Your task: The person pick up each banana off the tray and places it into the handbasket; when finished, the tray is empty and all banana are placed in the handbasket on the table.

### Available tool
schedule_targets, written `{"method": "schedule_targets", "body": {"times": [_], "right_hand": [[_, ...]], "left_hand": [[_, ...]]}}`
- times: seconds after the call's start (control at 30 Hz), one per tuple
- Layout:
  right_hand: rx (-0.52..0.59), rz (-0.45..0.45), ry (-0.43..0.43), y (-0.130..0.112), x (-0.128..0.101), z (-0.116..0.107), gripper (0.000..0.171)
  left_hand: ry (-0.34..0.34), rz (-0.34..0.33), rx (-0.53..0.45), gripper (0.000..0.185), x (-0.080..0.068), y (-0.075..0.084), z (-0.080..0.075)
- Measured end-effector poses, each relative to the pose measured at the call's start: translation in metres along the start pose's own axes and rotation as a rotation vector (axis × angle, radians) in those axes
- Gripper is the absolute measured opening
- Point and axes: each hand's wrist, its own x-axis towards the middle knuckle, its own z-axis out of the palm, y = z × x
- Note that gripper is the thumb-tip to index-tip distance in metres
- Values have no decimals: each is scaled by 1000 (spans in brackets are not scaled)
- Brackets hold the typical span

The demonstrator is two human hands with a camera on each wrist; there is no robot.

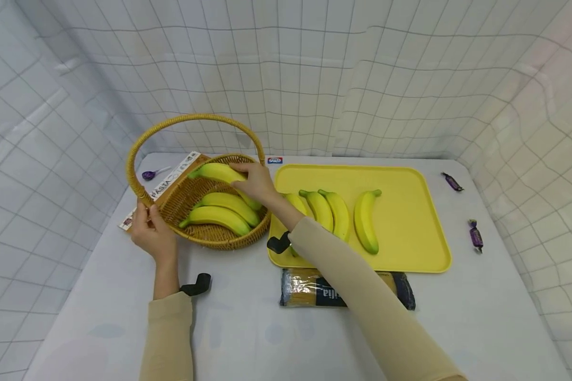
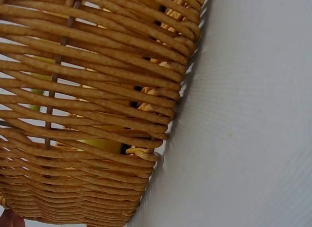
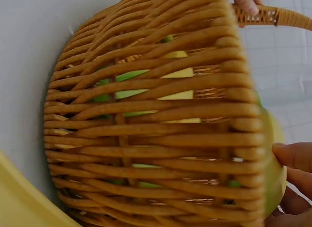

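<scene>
A wicker basket (image 1: 224, 243) with a tall arched handle (image 1: 197, 117) stands at the left of the table. My left hand (image 1: 154, 235) grips the foot of that handle at the basket's left rim. In my right hand (image 1: 256, 184) is a yellow banana (image 1: 215, 171) with a green stem, pinched over the back of the basket. The right wrist view shows thumb and fingers on the banana (image 3: 274, 163) just past the rim. Below it, more bananas (image 1: 216, 216) lie in the basket. Several bananas (image 1: 366, 221) rest on a yellow tray (image 1: 410, 222), partly hidden by my right arm.
A pack of spaghetti (image 1: 300, 288) lies before the tray. Behind the basket is a box marked PASTA (image 1: 181, 169), with a purple lollipop (image 1: 149, 175) beside it. Two purple wrapped sweets (image 1: 475, 236) lie at the right. A small blue-red packet (image 1: 275, 160) sits at the back edge.
</scene>
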Motion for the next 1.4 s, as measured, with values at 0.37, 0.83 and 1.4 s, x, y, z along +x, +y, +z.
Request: {"method": "schedule_targets", "body": {"times": [0.37, 0.83, 1.4], "right_hand": [[-44, 75, -28, 5, 9, 16, 49], [-53, 106, -80, 18, 14, 25, 45], [-112, 161, -118, 21, 19, 32, 44]], "left_hand": [[-4, 3, 9, 29, -1, -1, 0], [-8, 20, -10, 27, -1, -1, -1], [-21, 25, 9, 31, 0, -5, -1]]}}
